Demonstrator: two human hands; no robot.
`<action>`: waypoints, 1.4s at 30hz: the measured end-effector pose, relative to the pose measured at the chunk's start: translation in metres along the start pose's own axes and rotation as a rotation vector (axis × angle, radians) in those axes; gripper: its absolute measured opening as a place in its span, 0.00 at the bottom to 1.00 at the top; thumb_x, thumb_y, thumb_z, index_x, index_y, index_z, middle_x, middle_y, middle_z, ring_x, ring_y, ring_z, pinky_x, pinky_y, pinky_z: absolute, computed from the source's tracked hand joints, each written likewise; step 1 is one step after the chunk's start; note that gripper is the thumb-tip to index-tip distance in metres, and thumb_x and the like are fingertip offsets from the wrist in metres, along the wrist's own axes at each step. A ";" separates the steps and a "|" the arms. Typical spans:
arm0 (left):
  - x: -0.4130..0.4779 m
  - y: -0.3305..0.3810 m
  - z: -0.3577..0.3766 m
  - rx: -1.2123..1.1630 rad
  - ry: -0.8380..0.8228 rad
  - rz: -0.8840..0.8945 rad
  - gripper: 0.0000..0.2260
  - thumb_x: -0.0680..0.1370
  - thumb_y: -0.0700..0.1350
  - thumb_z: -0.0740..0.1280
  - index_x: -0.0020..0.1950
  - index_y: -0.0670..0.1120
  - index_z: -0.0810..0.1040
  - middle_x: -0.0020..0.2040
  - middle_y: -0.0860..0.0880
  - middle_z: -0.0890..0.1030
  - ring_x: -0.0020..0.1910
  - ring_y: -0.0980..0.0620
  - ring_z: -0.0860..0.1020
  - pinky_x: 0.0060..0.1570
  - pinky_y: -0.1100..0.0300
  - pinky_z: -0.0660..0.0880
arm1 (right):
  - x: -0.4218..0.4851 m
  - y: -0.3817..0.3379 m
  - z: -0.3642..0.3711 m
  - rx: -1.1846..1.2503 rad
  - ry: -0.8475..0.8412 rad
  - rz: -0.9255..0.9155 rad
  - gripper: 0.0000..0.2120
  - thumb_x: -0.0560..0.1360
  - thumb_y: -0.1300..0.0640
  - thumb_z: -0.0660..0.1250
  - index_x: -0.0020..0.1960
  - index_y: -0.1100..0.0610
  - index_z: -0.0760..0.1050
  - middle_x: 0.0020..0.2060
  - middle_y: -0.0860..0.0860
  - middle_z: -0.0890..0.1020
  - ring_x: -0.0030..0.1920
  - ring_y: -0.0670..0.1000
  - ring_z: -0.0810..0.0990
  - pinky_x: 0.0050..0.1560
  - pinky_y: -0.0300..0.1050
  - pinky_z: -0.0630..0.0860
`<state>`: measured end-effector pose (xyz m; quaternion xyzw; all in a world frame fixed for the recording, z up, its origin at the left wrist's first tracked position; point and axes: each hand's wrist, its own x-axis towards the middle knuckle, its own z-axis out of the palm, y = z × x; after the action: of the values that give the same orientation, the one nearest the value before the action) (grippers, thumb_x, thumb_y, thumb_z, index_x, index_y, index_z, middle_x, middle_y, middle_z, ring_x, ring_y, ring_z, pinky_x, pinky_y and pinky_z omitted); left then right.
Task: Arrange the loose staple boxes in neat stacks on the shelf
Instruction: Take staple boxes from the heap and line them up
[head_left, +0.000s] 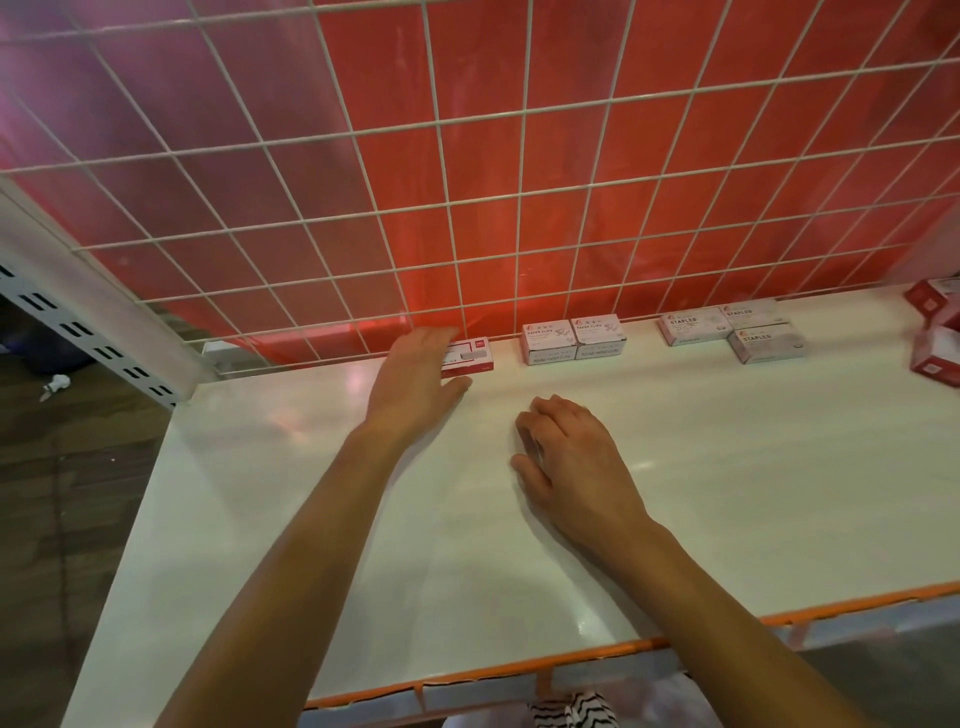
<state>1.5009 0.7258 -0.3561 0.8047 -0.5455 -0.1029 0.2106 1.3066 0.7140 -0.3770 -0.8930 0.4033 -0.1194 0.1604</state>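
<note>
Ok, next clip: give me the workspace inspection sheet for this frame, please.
Surface: white shelf, glossy, with an orange strip along its front edge.
Job's things: three boxes marked STAPLES at the back right, lying flat close together; red-and-white box at the back left, label unreadable.
Clutter: two paper clip boxes side by side at the back; red boxes at the right edge, partly cut off.
Hands: left hand with fingers straight, reaching over the red-and-white box; right hand rests on the shelf, fingers loosely curled, nothing seen in it.
Cables: nothing seen.
Surroundings: wire grid on a red back panel; slotted upright at left; dark floor.
</note>
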 end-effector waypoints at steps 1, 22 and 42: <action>-0.005 0.006 0.003 0.032 0.020 -0.007 0.25 0.75 0.49 0.70 0.71 0.51 0.69 0.67 0.50 0.73 0.66 0.49 0.69 0.67 0.55 0.66 | 0.000 0.001 -0.002 -0.004 0.006 0.002 0.19 0.77 0.50 0.64 0.66 0.55 0.72 0.68 0.53 0.72 0.69 0.54 0.68 0.71 0.49 0.59; -0.062 0.202 0.091 0.203 -0.048 0.092 0.21 0.81 0.50 0.60 0.74 0.50 0.64 0.73 0.49 0.67 0.71 0.47 0.64 0.70 0.54 0.61 | -0.045 0.136 -0.068 -0.095 0.091 0.090 0.20 0.71 0.57 0.71 0.61 0.61 0.76 0.61 0.62 0.77 0.63 0.64 0.75 0.64 0.61 0.68; -0.045 0.366 0.182 0.049 -0.105 0.232 0.20 0.80 0.52 0.62 0.71 0.49 0.70 0.69 0.49 0.73 0.67 0.49 0.68 0.66 0.56 0.64 | -0.105 0.292 -0.163 0.109 0.270 0.266 0.17 0.74 0.62 0.65 0.63 0.60 0.75 0.60 0.57 0.77 0.60 0.57 0.74 0.59 0.49 0.71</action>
<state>1.1064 0.6104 -0.3561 0.7348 -0.6473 -0.1062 0.1724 0.9837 0.5813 -0.3478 -0.7977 0.5285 -0.2374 0.1671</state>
